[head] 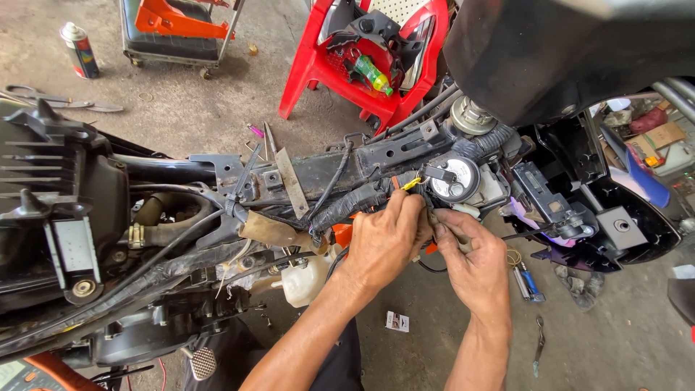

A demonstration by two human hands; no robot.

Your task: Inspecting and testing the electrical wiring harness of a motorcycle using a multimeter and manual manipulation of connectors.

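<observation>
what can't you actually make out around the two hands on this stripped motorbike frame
Head view only:
- What the left hand pinches at the wire bundle: covered by its own fingers.
- What the right hand grips: hidden between the two hands.
- The round black-and-white part: markings too small.
- The black panel at top right: cut off by the frame edge.
- The small card on the floor: too small.

Two hands [387, 242], one red chair [318, 65]

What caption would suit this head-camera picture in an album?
Both bare hands, left hand and right hand, pinch wiring beside a round gauge on a stripped motorcycle frame.
</observation>
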